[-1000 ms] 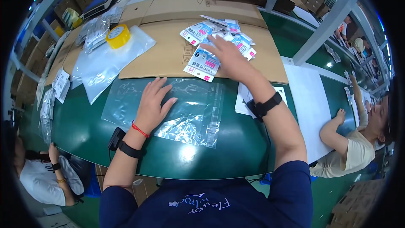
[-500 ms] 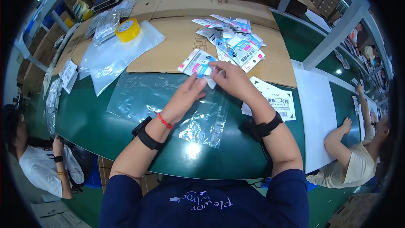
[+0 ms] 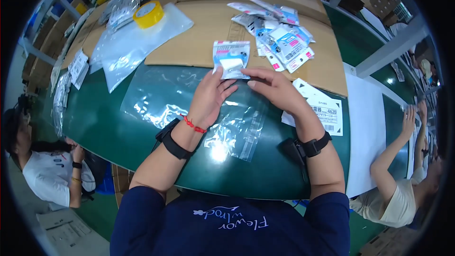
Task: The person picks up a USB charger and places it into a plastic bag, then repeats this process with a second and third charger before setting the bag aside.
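Note:
A small clear packet with a pink, white and blue card and a white charger block (image 3: 231, 61) stands upright at the cardboard's near edge. My left hand (image 3: 211, 96) grips its lower left corner, thumb on the front and the other fingers curled below. At the lower right corner my right hand (image 3: 275, 87) touches it with the index fingertip, its thumb held apart beneath. Beyond the right hand lies a heap of similar charger packets (image 3: 284, 42). Under my forearms a large clear plastic bag (image 3: 166, 96) is spread on the green tabletop (image 3: 113, 132).
Yellow tape (image 3: 149, 14) rests on a clear bag (image 3: 128, 50) at the far left. White printed label sheets (image 3: 327, 114) lie by my right forearm. Flat cardboard (image 3: 189, 42) covers the far table. People sit at both sides, and a grey metal post (image 3: 393, 47) rises at right.
The charger packet has been turned from lying tilted to facing me upright. My right fingers have slid from its top down to the lower corner, and the view has shifted slightly.

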### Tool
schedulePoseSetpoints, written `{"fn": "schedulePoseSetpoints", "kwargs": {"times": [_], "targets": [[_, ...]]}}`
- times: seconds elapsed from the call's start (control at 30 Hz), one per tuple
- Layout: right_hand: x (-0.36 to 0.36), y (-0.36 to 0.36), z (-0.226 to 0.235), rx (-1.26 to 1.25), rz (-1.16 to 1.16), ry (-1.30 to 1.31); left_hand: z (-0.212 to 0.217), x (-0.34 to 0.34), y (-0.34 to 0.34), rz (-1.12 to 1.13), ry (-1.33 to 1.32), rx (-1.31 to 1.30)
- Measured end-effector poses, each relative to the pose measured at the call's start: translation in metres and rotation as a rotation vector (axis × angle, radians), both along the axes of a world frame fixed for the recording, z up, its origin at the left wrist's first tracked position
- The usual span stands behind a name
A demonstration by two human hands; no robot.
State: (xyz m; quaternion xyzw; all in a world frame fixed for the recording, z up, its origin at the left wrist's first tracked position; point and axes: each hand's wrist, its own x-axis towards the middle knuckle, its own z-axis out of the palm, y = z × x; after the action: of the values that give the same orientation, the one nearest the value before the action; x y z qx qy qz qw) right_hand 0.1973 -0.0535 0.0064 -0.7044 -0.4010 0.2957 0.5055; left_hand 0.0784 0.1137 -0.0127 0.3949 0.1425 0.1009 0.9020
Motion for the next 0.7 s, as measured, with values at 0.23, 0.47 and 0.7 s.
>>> {"fn": "schedulePoseSetpoints", "kwargs": {"times": [0.23,0.47,0.7], "targets": [[-0.004,0.009,0.007,0.186,-0.290,0.497,0.010,-0.002,-0.001,0.041,-0.044,0.074],[-0.009,0.010,0.009,0.254,-0.333,0.583,0.006,-0.003,-0.010,-0.012,-0.085,0.172],[-0.015,0.011,0.007,0.352,-0.318,0.539,0.010,-0.006,-0.011,-0.049,-0.033,0.219]]}}
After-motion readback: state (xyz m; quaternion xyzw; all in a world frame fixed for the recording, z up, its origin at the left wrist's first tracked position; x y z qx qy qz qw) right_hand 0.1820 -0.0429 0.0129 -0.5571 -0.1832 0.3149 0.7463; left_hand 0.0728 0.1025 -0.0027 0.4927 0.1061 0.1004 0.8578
